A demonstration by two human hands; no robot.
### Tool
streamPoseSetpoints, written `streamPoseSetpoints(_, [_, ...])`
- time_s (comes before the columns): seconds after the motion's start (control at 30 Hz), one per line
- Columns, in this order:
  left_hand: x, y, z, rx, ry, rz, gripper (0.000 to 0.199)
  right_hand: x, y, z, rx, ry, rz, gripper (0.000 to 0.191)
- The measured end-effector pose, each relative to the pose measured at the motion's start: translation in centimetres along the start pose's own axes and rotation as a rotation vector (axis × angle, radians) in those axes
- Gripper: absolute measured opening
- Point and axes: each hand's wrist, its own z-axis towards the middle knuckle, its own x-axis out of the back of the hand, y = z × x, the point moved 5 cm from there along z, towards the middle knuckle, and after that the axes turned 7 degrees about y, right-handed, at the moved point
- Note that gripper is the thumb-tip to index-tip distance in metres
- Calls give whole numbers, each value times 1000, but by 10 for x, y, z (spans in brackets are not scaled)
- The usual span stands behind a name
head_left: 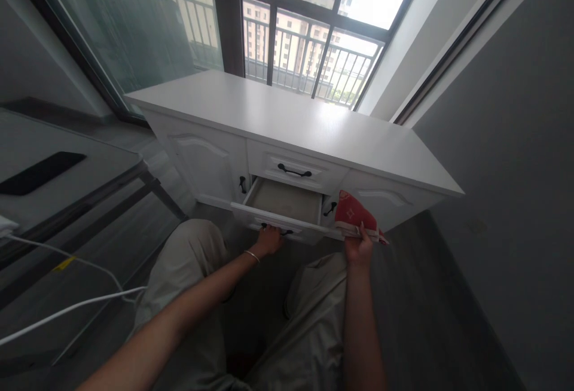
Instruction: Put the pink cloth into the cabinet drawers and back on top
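A white cabinet (287,117) stands in front of me. Its lower drawer (287,198) is pulled out, and the bare drawer bottom shows inside. My left hand (270,240) is closed around the dark drawer handle (287,232) on the drawer's front. To the right, my right hand (359,249) grips a folded red cloth (354,211) with a pale patterned border. The cloth hangs before the right cabinet door, beside that door's black handle (330,208). Above the open drawer, the upper drawer (293,171) is closed.
On the left is a table (112,164) with a flat dark object (42,173) on it. White cables (76,304) run past the table's legs near my left knee. A large window (309,26) lies behind the cabinet, and a grey wall (502,158) rises at right.
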Motion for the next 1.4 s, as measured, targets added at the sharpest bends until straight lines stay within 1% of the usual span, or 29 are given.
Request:
streamPoseSetpoints(0.17, [9, -1, 35, -10, 3, 10, 55, 2, -2, 0, 39, 15, 24, 28])
streamPoseSetpoints(0.33, [14, -5, 67, -34, -21, 17, 60, 6, 1, 3, 38, 18, 50, 23])
streamPoseSetpoints(0.47, [20, -9, 95, -60, -22, 12, 57, 9, 4, 9, 13, 11, 95, 18])
streamPoseSetpoints(0.67, [33, -11, 137, -76, -28, 16, 59, 11, 8, 17, 58, 36, 63, 20])
streamPoseSetpoints(0.77, [35, -12, 152, -76, -30, 20, 61, 12, 10, 20, 56, 49, 62, 19])
streamPoseSetpoints(0.87, [31, -15, 160, -76, -32, 24, 58, 13, 12, 22, 48, 48, 95, 19])
streamPoseSetpoints(1.0, [23, -21, 165, -84, -39, 19, 53, 12, 18, 22, -1, 86, 161, 15])
streamPoseSetpoints(1.13, [21, -24, 169, -91, -47, -4, 51, 3, 23, 21, -20, 35, 170, 12])
streamPoseSetpoints(1.27, [29, -17, 164, -133, -24, -46, 51, -3, 27, 20, -11, 35, 135, 11])
streamPoseSetpoints(1.4, [46, -7, 146, -206, 62, -95, 50, -7, 31, 19, 3, 7, 77, 11])
